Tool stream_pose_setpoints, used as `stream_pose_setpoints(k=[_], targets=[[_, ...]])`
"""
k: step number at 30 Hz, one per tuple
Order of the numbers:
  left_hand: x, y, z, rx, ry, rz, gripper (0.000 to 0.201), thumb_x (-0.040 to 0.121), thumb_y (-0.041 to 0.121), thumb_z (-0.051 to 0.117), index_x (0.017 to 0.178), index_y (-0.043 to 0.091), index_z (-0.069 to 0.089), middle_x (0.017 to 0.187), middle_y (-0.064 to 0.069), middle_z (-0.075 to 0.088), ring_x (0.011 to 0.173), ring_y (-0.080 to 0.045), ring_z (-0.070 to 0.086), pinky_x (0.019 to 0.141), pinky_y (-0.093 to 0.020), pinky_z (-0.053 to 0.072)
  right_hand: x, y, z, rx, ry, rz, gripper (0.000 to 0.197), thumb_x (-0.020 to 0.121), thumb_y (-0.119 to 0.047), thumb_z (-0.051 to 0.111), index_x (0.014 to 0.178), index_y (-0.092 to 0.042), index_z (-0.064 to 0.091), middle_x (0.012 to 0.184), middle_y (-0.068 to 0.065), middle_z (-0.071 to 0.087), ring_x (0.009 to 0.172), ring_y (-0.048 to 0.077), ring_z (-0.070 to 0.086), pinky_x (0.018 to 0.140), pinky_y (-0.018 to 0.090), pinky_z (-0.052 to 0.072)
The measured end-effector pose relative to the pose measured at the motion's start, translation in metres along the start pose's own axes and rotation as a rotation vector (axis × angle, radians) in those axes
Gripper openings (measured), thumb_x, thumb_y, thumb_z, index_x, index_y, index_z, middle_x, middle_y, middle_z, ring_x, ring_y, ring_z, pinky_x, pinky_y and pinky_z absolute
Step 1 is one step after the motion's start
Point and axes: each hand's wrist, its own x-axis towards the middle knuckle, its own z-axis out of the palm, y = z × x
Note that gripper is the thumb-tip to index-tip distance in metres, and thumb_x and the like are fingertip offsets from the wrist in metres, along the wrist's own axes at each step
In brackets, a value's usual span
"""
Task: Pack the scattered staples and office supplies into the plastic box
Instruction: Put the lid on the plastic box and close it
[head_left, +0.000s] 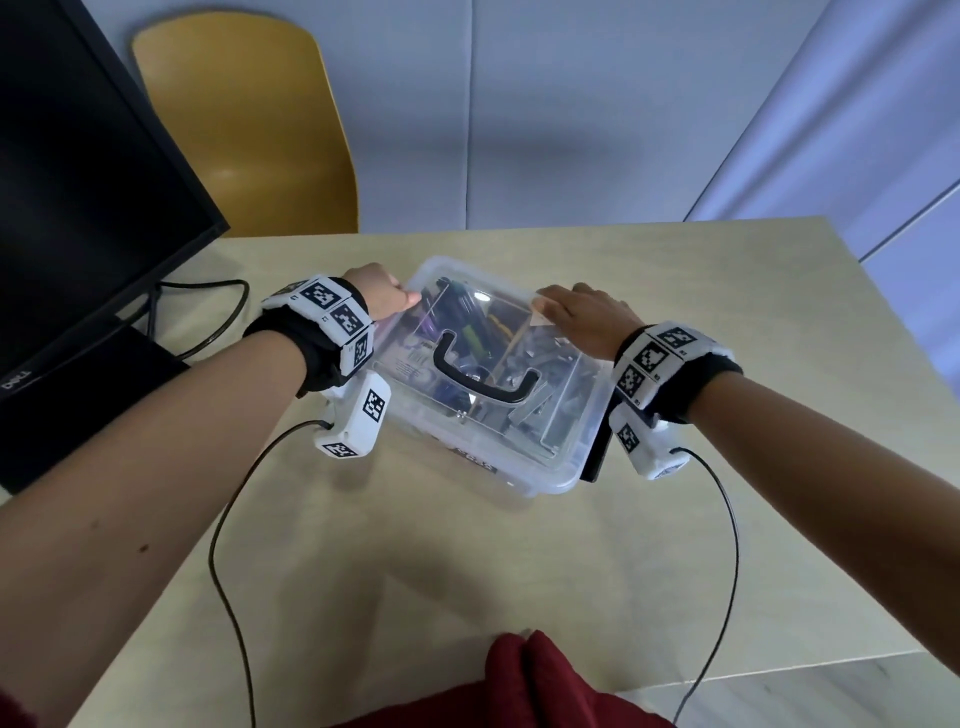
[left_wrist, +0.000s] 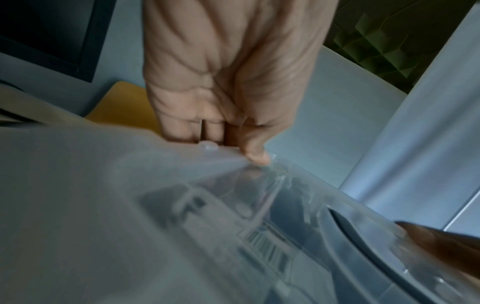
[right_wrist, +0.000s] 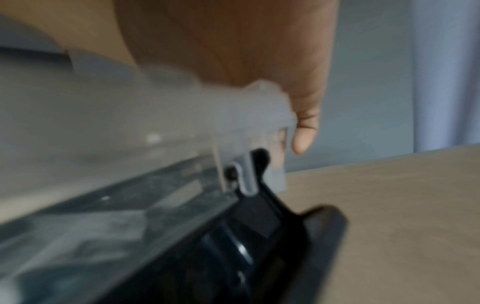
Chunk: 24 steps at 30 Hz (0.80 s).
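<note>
An office — black Dell monitor (head_left: 78, 182) on a pale desk (head_left: 467, 571), yellow chair (head_left: 244, 130), grey panelled wall (head_left: 571, 104)

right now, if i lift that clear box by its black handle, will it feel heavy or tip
Probably heavyish for its size: the plastic box is packed with metal staple strips. It may tilt rightward, since those fill the right side. The lid could lift off alone, as the black latch looks unclipped.

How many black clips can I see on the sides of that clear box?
1. A black latch hangs on the right side of the plastic box, toward its near corner. A matching one on the left may be hidden behind the left wrist camera.
</note>
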Motion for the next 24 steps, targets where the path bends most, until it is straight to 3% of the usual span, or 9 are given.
stream_pose_setpoints(k=[3,6,8,11,15,18,20,22,24], targets=[[-0.002,-0.004,0.002,-0.019,0.004,-0.032,0.051,0.097,0.041,0.041,0.122,-0.003,0.053,0.123,-0.022,0.058,0.111,-0.036,0.057,0.093,-0.036,0.044,-0.025,0.013,0.002,0.140,0.033,0.180,0.049,0.097,-0.049,0.026,0.137,-0.022,0.035,0.134,0.017,0.040,0.125,0.035,0.038,0.104,0.048,0.030],[-0.008,-0.006,0.006,-0.011,0.021,-0.067,0.053,0.097,0.041,0.042,0.119,-0.005,0.054,0.123,-0.025,0.058,0.111,-0.038,0.057,0.092,-0.037,0.044,-0.042,0.017,0.012,0.440,0.082,0.342,0.064,0.093,-0.055,0.034,0.140,-0.013,0.025,0.143,0.019,0.033,0.131,0.036,0.034,0.106,0.046,0.032],[-0.012,-0.008,0.010,-0.004,0.016,-0.092,0.055,0.096,0.042,0.043,0.121,-0.006,0.053,0.125,-0.026,0.056,0.114,-0.039,0.055,0.093,-0.038,0.043,-0.048,0.013,0.018,0.622,0.080,0.450,0.077,0.089,-0.060,0.036,0.144,-0.010,0.015,0.148,0.019,0.027,0.134,0.038,0.030,0.105,0.053,0.034],[-0.019,-0.013,0.014,-0.034,-0.005,-0.122,0.057,0.097,0.043,0.041,0.127,-0.004,0.048,0.131,-0.024,0.052,0.120,-0.038,0.051,0.097,-0.038,0.041,-0.051,0.005,0.024,0.648,0.130,0.507,0.083,0.089,-0.062,0.033,0.146,-0.007,0.009,0.149,0.023,0.024,0.135,0.039,0.027,0.108,0.049,0.030],[-0.025,-0.022,0.021,-0.152,-0.116,-0.124,0.058,0.100,0.041,0.030,0.143,0.002,0.031,0.148,-0.018,0.034,0.134,-0.034,0.036,0.107,-0.039,0.031,-0.055,-0.002,0.020,0.595,0.129,0.504,0.085,0.088,-0.064,0.032,0.145,-0.003,0.011,0.148,0.026,0.024,0.135,0.040,0.029,0.106,0.046,0.029],[-0.021,-0.030,0.023,-0.309,-0.133,-0.155,0.066,0.094,0.047,0.044,0.143,0.005,0.029,0.147,-0.020,0.033,0.131,-0.039,0.037,0.108,-0.046,0.033,-0.061,0.001,0.018,0.652,0.028,0.519,0.097,0.082,-0.070,0.038,0.145,-0.001,0.011,0.146,0.023,0.029,0.127,0.041,0.040,0.102,0.052,0.039],[-0.017,-0.036,0.021,-0.355,-0.065,-0.196,0.078,0.087,0.048,0.057,0.143,0.007,0.022,0.143,-0.018,0.036,0.128,-0.038,0.041,0.106,-0.048,0.036,-0.065,0.004,0.022,0.699,-0.049,0.537,0.102,0.076,-0.073,0.043,0.142,0.001,0.019,0.137,0.024,0.041,0.111,0.042,0.054,0.095,0.053,0.045],[-0.022,-0.034,0.020,-0.354,0.001,-0.222,0.082,0.083,0.048,0.063,0.141,0.004,0.025,0.139,-0.018,0.041,0.124,-0.036,0.045,0.103,-0.043,0.039,-0.072,0.003,0.024,0.674,-0.087,0.532,0.102,0.073,-0.077,0.041,0.134,0.003,0.036,0.126,0.024,0.053,0.101,0.041,0.060,0.093,0.051,0.047],[-0.026,-0.028,0.021,-0.208,0.042,-0.190,0.067,0.089,0.045,0.057,0.134,-0.002,0.039,0.133,-0.020,0.049,0.119,-0.036,0.050,0.092,-0.034,0.042,-0.073,0.001,0.022,0.584,-0.069,0.535,0.092,0.080,-0.073,0.036,0.127,0.006,0.044,0.123,0.024,0.055,0.106,0.038,0.059,0.096,0.047,0.045]])
